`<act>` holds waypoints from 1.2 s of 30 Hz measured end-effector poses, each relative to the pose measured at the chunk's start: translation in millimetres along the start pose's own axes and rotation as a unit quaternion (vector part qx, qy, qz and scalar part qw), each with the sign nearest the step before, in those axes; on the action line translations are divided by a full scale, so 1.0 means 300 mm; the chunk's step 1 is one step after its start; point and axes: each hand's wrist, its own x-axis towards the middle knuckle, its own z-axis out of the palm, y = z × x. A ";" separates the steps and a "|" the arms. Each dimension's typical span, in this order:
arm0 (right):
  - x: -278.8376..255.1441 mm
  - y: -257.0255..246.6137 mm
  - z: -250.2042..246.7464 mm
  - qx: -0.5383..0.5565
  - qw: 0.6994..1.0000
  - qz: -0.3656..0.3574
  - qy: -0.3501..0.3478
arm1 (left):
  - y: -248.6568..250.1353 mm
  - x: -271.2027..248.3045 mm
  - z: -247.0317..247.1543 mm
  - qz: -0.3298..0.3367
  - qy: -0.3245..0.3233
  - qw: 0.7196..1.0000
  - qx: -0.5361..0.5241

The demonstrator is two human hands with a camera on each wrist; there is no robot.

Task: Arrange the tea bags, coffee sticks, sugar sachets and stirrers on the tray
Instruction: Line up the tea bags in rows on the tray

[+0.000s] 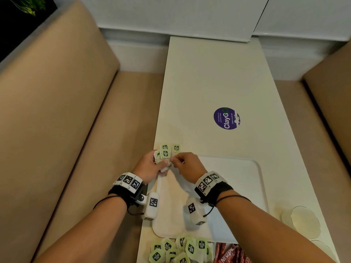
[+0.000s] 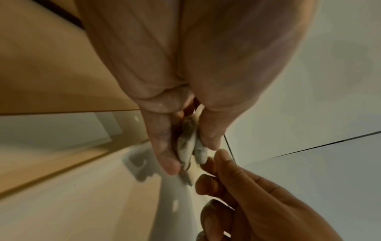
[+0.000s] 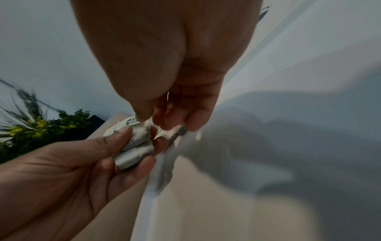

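Left hand (image 1: 150, 166): its grip is closed around a small bunch of tea bags (image 1: 164, 153), thumb pressed on top, green tags sticking up. It sits over the far left corner of the tray (image 1: 245, 179).
Right hand (image 1: 187, 166): its fingertips (image 3: 142, 116) pinch at one bag or tag in that same bunch. Which part it has is hard to tell, as the wrist views are blurry.
Tray: white and flat, lying on the bench (image 1: 218, 76). No task things can be seen lying on it.
Loose tea bags (image 1: 178, 249): a pile on the bench at the near edge, just in front of the tray.
Coffee sticks (image 1: 229, 255): red packs just right of that pile.
Sugar and stirrers: not seen here.
What could go wrong: the strings may be tangled, so pulling one bag could drag others out and drop them. A hard tug could tear a thin bag.
Edges: the hands work right by the left edge of the bench, with the sofa seat (image 1: 114, 120) below. A dropped bag could fall off there.
Open room: most of the tray to the right looks free, and the far bench is bare but for a round sticker (image 1: 226, 118).
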 end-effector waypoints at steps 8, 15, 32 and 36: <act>-0.031 0.005 -0.008 -0.010 1.000 -0.020 -0.014 | 0.000 -0.013 0.015 0.000 0.000 1.000 0.024; -0.046 0.013 -0.018 -0.019 0.999 -0.028 -0.010 | -0.003 -0.004 0.020 -0.008 0.046 0.997 0.060; 0.016 0.091 -0.142 -0.085 0.991 0.096 0.050 | 0.016 0.057 -0.017 0.017 0.167 0.959 0.228; 0.032 0.094 -0.141 -0.095 0.988 0.115 0.041 | 0.019 0.075 -0.018 0.010 0.170 0.953 0.252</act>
